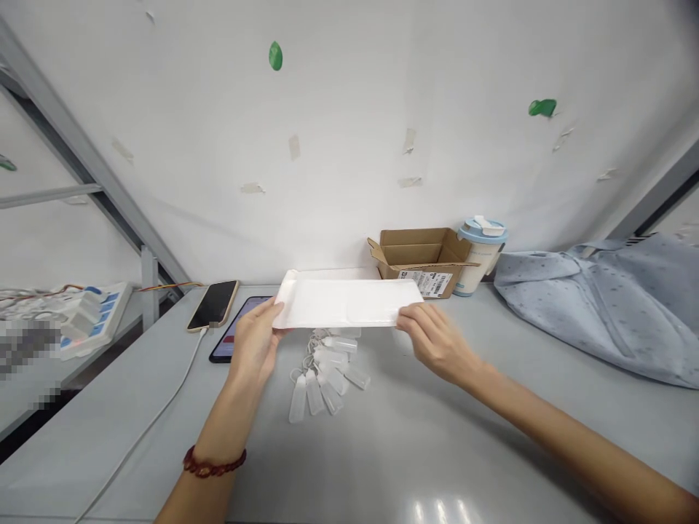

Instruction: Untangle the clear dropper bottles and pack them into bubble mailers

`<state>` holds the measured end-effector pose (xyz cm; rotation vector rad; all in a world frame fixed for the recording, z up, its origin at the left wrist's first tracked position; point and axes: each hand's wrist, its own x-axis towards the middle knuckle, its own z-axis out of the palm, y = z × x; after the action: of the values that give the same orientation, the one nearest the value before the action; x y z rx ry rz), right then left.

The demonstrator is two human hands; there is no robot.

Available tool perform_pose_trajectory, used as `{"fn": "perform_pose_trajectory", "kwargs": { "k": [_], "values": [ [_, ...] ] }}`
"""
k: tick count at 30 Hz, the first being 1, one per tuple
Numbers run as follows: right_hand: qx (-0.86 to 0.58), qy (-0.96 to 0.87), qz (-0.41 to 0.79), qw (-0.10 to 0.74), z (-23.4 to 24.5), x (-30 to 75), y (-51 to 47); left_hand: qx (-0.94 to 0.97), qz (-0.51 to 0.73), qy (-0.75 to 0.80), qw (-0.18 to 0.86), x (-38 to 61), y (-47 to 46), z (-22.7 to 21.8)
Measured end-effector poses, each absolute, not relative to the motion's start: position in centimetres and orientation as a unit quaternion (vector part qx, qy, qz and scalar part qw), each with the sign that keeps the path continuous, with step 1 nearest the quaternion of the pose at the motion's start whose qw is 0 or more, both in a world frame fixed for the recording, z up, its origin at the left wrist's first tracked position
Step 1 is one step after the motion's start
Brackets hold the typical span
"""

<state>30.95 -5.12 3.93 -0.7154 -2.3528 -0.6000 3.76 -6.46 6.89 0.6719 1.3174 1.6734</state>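
I hold a long flat white pouch point(345, 301) level above the grey table point(415, 444). My left hand point(254, 346) grips its left end, thumb on top and fingers closed under it. My right hand point(433, 340) pinches its right end. Just below the pouch, on the table between my hands, lies a bunch of small clear plastic bottles point(326, 375) with white caps and loops.
Two phones point(214, 304) lie at the back left, one on a white cable point(158, 415). An open cardboard box point(421, 260) and a lidded paper cup point(479, 256) stand by the wall. A blue-grey garment point(606, 306) covers the right. A white power strip point(92, 314) sits far left.
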Motion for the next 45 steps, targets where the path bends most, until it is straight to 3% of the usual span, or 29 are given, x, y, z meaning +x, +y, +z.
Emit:
{"fn": "perform_pose_trajectory", "kwargs": {
  "k": [4,11,15,32,35,40,45],
  "values": [
    [-0.317,-0.858,-0.232,0.331,3.3,33.3,-6.2,0.342,0.594,0.522,0.508,5.0,-7.2,7.3],
    [-0.338,-0.916,-0.085,0.201,4.6,32.2,-9.0,0.501,0.434,0.457,0.593,8.1,-9.2,6.5],
    [-0.355,-0.917,-0.016,0.182,4.5,31.7,-9.7,0.548,0.376,0.426,0.614,9.0,-9.7,5.9],
    [-0.305,-0.913,-0.057,0.265,4.6,32.2,-9.1,0.542,0.368,0.512,0.555,9.6,-9.8,5.7],
    [-0.335,-0.902,-0.057,0.266,4.6,32.7,-8.5,0.531,0.428,0.525,0.509,8.8,-9.3,6.0],
    [-0.373,-0.894,-0.045,0.245,4.1,33.6,-7.4,0.512,0.538,0.585,0.325,5.6,-7.4,6.1],
    [-0.383,-0.894,-0.026,0.233,3.6,34.0,-6.7,0.509,0.503,0.664,0.216,2.8,-5.3,4.8]
  ]
}}
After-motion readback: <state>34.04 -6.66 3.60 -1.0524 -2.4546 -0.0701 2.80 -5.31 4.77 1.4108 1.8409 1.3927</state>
